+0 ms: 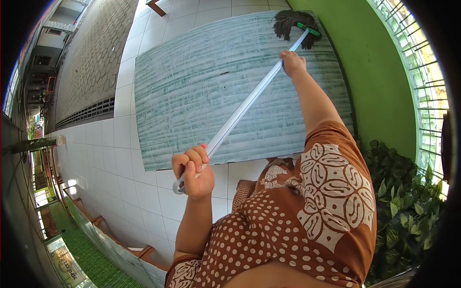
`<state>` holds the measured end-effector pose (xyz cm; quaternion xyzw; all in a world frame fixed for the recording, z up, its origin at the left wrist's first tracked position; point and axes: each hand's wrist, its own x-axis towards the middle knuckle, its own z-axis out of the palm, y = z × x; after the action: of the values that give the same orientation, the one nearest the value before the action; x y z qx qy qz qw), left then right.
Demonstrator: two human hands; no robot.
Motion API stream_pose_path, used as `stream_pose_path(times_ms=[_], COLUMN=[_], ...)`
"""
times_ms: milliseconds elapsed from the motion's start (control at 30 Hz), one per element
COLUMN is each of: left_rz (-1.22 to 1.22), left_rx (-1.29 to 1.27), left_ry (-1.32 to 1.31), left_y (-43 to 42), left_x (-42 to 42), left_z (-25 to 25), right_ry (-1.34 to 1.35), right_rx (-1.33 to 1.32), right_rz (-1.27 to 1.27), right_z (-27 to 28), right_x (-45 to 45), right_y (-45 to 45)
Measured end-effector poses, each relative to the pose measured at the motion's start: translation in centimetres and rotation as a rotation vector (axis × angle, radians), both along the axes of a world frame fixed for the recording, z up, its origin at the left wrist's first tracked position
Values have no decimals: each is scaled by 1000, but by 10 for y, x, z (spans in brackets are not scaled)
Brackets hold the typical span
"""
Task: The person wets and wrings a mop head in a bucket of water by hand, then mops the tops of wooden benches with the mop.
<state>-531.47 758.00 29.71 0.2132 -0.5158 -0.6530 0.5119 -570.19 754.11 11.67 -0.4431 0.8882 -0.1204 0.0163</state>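
A mop with a pale blue-white pole (245, 108) lies diagonally across the view. Its dark grey strands (287, 23) and green clamp (308, 29) rest at the far right corner of a large pale green, streaked ribbed panel (192, 96). My left hand (194, 173) is closed around the pole near its hooked grey end, in front of my body. Stretched forward, my right hand (293, 62) grips the pole a little below the mop head.
White floor tiles (96, 158) surround the panel's left and near sides. A green wall (365, 62) runs along the right, with leafy plants (403, 206) at the lower right. Paving (96, 57) and a drain grate (89, 114) lie left; a wooden furniture leg (156, 7) stands at the top.
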Motion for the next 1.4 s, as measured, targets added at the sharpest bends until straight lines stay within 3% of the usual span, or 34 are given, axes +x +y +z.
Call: stream_pose_path(times_ms=[200, 467, 633, 733, 867, 967, 1033, 1133, 1233, 1300, 1333, 1400], left_rz=[-53, -129, -116, -83, 143, 119, 418, 516, 579, 609, 628, 647], left_rx=[49, 236, 228, 142, 17, -102, -92, -336, -580, -688, -735, -812], left_ry=[69, 112, 83, 114, 85, 94, 132, 57, -56, -174, -235, -375], left_y=[-1, 55, 86, 78, 51, 27, 36, 77, 106, 105, 95, 69], left_x=[103, 280, 385, 444, 538, 639, 688, 737, 763, 757, 743, 728], left_z=[30, 61, 86, 110, 151, 191, 233, 284, 319, 309, 296, 274], right_ry=[2, -31, -59, -77, -214, -396, -498, -481, -563, -370, -343, -440], right_rx=[-209, -192, -173, -230, -179, -170, -272, -400, -597, -742, -633, -677], right_rz=[63, 103, 157, 267, 543, 937, 1259, 1709, 1881, 1826, 1783, 1665], right_z=[13, 21, 33, 40, 70, 73, 74, 92, 133, 127, 128, 130], right_x=[100, 296, 405, 460, 548, 631, 695, 804, 889, 945, 964, 986], right_y=[93, 249, 271, 245, 178, 109, 60, -8, -67, -122, -149, -198])
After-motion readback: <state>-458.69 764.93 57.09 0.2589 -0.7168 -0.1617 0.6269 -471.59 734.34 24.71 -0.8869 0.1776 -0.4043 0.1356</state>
